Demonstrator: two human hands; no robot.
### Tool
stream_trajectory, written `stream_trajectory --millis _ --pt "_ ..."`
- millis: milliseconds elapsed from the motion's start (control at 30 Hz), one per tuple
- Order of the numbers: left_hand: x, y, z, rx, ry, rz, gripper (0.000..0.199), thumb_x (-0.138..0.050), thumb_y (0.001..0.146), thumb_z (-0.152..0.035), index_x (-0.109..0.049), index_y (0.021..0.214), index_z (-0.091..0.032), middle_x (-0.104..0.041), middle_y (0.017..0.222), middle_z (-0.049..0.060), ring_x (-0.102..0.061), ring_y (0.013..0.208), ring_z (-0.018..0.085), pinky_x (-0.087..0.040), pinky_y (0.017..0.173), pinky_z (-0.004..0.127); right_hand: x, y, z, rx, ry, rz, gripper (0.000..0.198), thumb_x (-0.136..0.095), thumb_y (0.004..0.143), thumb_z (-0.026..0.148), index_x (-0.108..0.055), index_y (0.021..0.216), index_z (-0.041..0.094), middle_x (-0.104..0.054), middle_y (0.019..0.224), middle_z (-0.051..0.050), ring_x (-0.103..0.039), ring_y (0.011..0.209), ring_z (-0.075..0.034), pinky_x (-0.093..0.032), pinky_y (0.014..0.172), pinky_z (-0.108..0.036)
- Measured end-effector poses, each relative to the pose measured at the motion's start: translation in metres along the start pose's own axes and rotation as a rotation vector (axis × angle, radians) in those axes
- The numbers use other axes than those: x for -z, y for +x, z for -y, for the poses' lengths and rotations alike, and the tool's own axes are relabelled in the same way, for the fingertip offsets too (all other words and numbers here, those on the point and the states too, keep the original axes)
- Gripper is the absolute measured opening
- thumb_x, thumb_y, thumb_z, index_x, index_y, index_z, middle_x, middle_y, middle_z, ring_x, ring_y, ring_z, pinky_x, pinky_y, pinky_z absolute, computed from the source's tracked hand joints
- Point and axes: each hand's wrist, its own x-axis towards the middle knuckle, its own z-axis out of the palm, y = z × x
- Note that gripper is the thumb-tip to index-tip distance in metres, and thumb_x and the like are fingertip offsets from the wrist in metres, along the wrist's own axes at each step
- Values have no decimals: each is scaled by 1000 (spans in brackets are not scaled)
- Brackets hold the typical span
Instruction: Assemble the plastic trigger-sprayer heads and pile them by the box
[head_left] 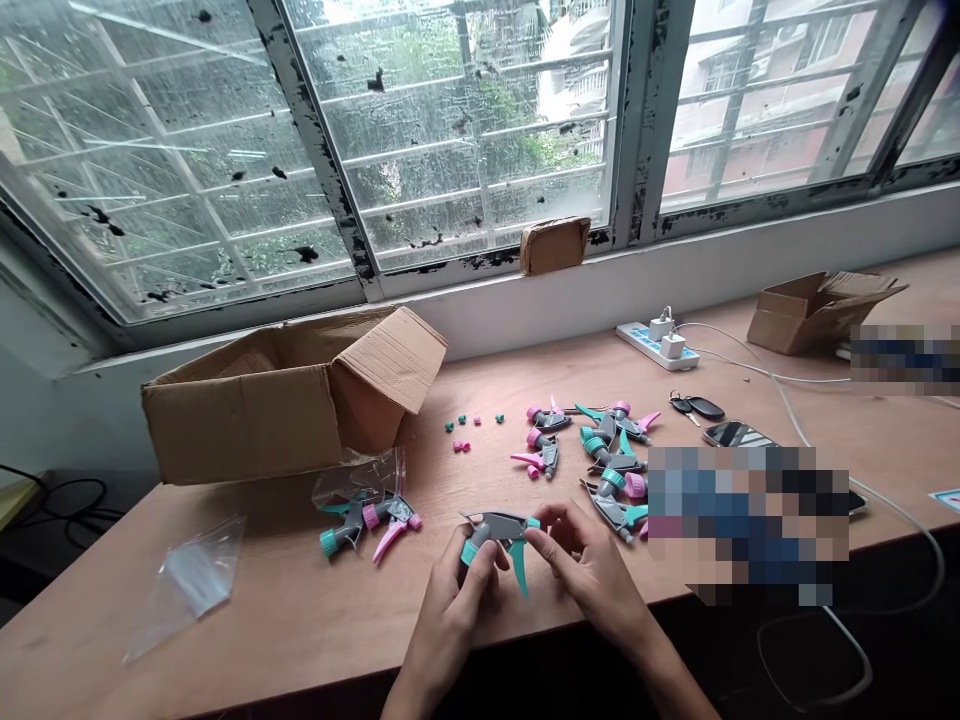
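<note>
My left hand (466, 585) is closed round a grey trigger sprayer head (501, 527) with a teal collar and a teal trigger that hangs down. At its other end, my right hand (585, 560) pinches the small teal nozzle (533, 523) between thumb and fingers. Several loose nozzle caps (463, 446), pink and teal, lie beyond my hands. To the left are a teal-collared sprayer head (346, 530) and a pink-triggered sprayer head (391, 515). More sprayer heads (615, 505) are grouped to the right, partly covered by a blurred patch.
An open cardboard box (240, 425) stands at the back left, near a clear plastic bag (191, 580). Toward the back right are a power strip (652, 345), keys (696, 406), a phone (739, 434) and a smaller box (795, 315). The table's front edge runs close below my hands.
</note>
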Motion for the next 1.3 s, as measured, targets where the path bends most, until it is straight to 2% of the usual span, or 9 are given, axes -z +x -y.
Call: stream_trajectory --millis 233,533,767,967,1300 --pt "-1 0 0 0 -25 -2 37 -50 101 -53 -58 94 -18 -59 77 -1 -52 66 15 -44 67 26 0 1 -1 32 -70 3 30 -60 99 51 -63 102 21 -57 79 1 -54 65 -15 -41 60 -27" --pt "0 0 -1 -22 58 31 40 -46 102 -53 -59 88 -18 -61 79 1 -55 69 17 -45 69 28 1 1 -8 33 -73 2 33 -57 100 54 -60 100 21 -54 74 2 -51 64 -16 -38 59 -27" --pt "3 -1 -4 -9 122 77 39 -45 103 -52 -59 91 -18 -62 82 2 -57 72 18 -46 72 28 1 1 -9 17 -56 24 32 -55 101 53 -59 102 21 -55 74 3 -50 63 -15 -36 57 -27" --pt "1 0 -1 -10 85 40 39 -46 102 -53 -58 89 -18 -63 81 2 -56 70 17 -46 70 27 0 4 -9 54 -58 42 30 -52 103 51 -58 101 22 -59 79 1 -55 68 -16 -42 61 -27" --pt "0 0 1 -12 15 18 37 -49 102 -52 -60 90 -18 -64 79 2 -57 67 16 -47 68 27 -2 4 -7 198 -273 -9 29 -45 107 48 -58 103 23 -64 79 -1 -61 67 -18 -47 64 -28"
